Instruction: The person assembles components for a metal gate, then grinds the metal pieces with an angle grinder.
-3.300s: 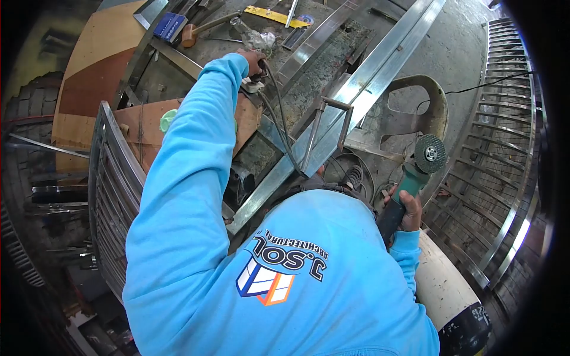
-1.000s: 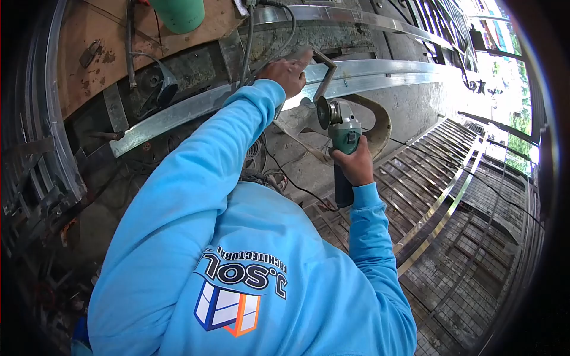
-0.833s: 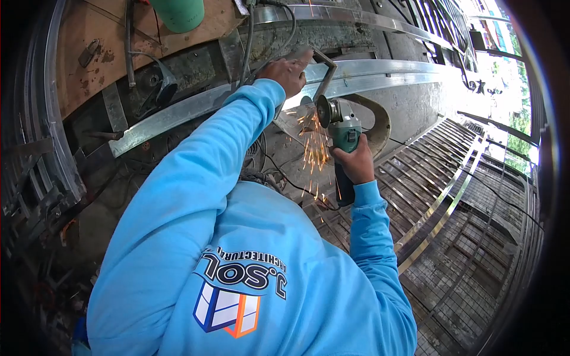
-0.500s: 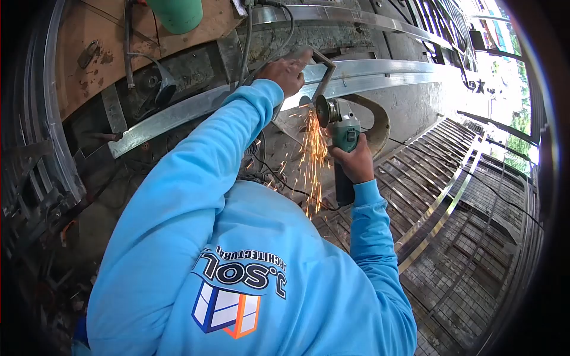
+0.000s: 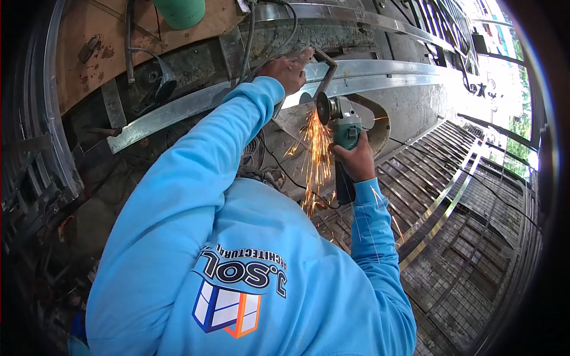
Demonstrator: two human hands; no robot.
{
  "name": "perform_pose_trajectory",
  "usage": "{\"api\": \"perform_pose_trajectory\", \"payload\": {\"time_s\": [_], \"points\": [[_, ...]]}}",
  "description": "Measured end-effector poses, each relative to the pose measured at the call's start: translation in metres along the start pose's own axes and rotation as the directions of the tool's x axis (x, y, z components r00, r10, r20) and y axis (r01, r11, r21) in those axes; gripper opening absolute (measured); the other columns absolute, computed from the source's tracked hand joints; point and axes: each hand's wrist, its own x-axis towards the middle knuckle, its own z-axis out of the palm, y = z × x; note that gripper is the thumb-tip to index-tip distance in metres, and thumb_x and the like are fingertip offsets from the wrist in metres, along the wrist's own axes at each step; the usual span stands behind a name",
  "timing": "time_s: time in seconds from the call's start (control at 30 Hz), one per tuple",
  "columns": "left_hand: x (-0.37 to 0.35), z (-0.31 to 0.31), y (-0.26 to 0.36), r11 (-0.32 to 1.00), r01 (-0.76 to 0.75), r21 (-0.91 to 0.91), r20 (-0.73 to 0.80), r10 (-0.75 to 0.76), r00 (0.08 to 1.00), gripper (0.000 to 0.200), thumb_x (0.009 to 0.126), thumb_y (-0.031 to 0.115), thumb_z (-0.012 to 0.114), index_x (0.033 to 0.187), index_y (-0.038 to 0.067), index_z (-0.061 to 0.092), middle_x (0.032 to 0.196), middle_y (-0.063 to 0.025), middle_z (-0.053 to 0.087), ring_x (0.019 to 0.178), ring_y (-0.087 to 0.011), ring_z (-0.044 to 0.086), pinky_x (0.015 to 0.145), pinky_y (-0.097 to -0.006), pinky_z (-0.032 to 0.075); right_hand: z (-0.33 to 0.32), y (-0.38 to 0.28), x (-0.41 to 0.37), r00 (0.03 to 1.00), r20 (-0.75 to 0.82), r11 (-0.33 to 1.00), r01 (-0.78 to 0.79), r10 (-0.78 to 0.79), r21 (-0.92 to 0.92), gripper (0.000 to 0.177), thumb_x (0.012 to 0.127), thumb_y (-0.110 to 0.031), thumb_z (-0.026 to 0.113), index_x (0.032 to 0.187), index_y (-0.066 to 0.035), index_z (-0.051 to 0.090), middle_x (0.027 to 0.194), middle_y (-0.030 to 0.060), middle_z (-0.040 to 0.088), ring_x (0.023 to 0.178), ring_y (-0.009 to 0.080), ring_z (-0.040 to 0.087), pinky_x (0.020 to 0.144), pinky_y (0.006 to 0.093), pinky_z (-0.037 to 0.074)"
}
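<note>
My right hand (image 5: pixel 356 159) is wrapped round a green angle grinder (image 5: pixel 345 132). The grinder's disc (image 5: pixel 323 108) meets the edge of a metal piece by the long silvery bar (image 5: pixel 368 76), and orange sparks (image 5: pixel 316 148) spray down from it toward my body. My left hand (image 5: pixel 289 70) lies at the bar, its fingers pressed together against a bent, angled metal piece (image 5: pixel 327 72); its grip is partly hidden. The bar runs from the lower left to the upper right beneath my left hand.
A green bucket (image 5: pixel 181 12) and a padlock (image 5: pixel 88 48) rest on a brown board (image 5: pixel 71 77) at the upper left. Barred metal frames (image 5: pixel 424 172) lie on the right. Cables (image 5: pixel 248 44) hang near my left hand. A curved rim (image 5: pixel 385 121) stands behind the grinder.
The spark spray has changed shape, and a few thin streaks now cross my right sleeve. Both hands and the grinder are almost where they were.
</note>
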Motion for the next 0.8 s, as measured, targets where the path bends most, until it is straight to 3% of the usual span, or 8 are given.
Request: {"api": "perform_pose_trajectory", "payload": {"time_s": [0.17,0.47,0.57,0.8], "points": [[-0.003,-0.010,0.004,0.999,0.045,-0.011,0.034,-0.045,0.998,0.071,0.095,0.036,0.053,0.158,0.020,0.024,0.116,-0.0305,0.065,0.107,-0.0445,0.065,0.098,-0.0521,0.051,-0.002,-0.005,0.001,1.000,-0.014,1.000,0.018,-0.017,0.004,0.071,0.069,-0.036,0.081,0.117,0.006,0.051,0.099,0.0266,0.068,0.092,0.0422,0.068,0.083,0.0464,0.053],[-0.001,-0.002,0.000,0.998,0.055,-0.013,-0.023,-0.055,0.998,0.070,0.093,0.035,0.054,0.156,0.017,0.029,0.116,-0.0283,0.066,0.105,-0.0451,0.066,0.096,-0.0528,0.052,-0.013,-0.017,0.009,0.999,0.033,1.000,-0.020,0.020,-0.005,0.068,0.070,-0.037,0.081,0.113,0.006,0.052,0.099,0.0265,0.069,0.091,0.0416,0.069,0.082,0.0452,0.054],[0.000,0.005,-0.004,1.000,0.004,0.023,-0.109,-0.001,0.994,0.070,0.091,0.032,0.051,0.156,0.016,0.031,0.105,-0.0263,0.070,0.092,-0.0441,0.069,0.089,-0.0532,0.056,-0.009,-0.008,0.016,0.999,0.021,0.999,0.033,-0.032,-0.038,0.068,0.070,-0.037,0.080,0.114,0.006,0.052,0.098,0.0265,0.069,0.091,0.0419,0.069,0.082,0.0455,0.054],[-0.001,-0.001,-0.001,1.000,0.022,0.018,-0.046,-0.022,0.999,0.070,0.092,0.033,0.052,0.156,0.015,0.031,0.111,-0.0262,0.069,0.098,-0.0441,0.068,0.092,-0.0522,0.055,-0.011,-0.007,0.019,0.999,0.027,0.998,0.041,-0.040,-0.049,0.069,0.070,-0.038,0.081,0.115,0.006,0.051,0.100,0.0269,0.069,0.094,0.0426,0.068,0.084,0.0454,0.053]]}}
